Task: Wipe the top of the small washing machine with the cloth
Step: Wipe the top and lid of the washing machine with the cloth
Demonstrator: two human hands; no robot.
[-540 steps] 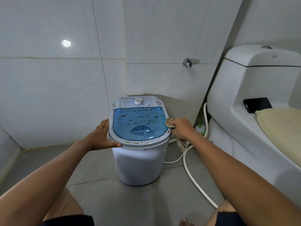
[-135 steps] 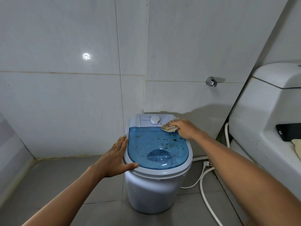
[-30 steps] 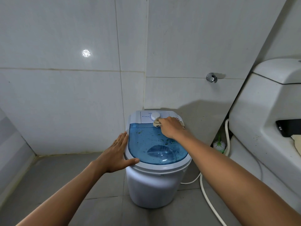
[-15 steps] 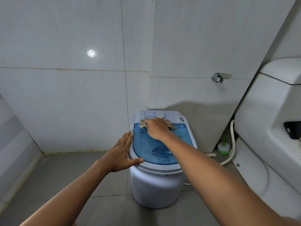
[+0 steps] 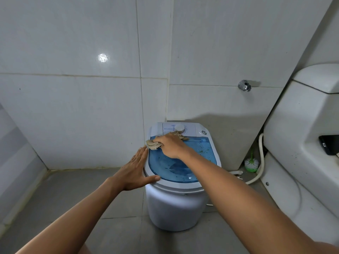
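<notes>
A small white washing machine [image 5: 176, 208] stands on the floor against the tiled wall. Its top has a clear blue lid [image 5: 183, 167] and a white control panel with a round dial [image 5: 179, 128]. Dark specks dot the lid's right side. My right hand [image 5: 171, 146] presses a crumpled beige cloth [image 5: 154, 145] onto the lid's far left corner; part of the cloth pokes out behind the hand near the dial. My left hand [image 5: 134, 171] lies flat with fingers spread against the machine's left rim, its thumb on the front edge.
A white toilet [image 5: 300, 143] fills the right side, with a black phone [image 5: 329, 144] on its ledge. A white hose [image 5: 260, 162] and a green toilet brush [image 5: 251, 163] sit in the gap between toilet and machine. A metal tap [image 5: 244, 85] juts from the wall.
My right hand has slid the cloth leftward along the lid's far edge, from below the dial to the far left corner. My left hand has stayed on the left rim.
</notes>
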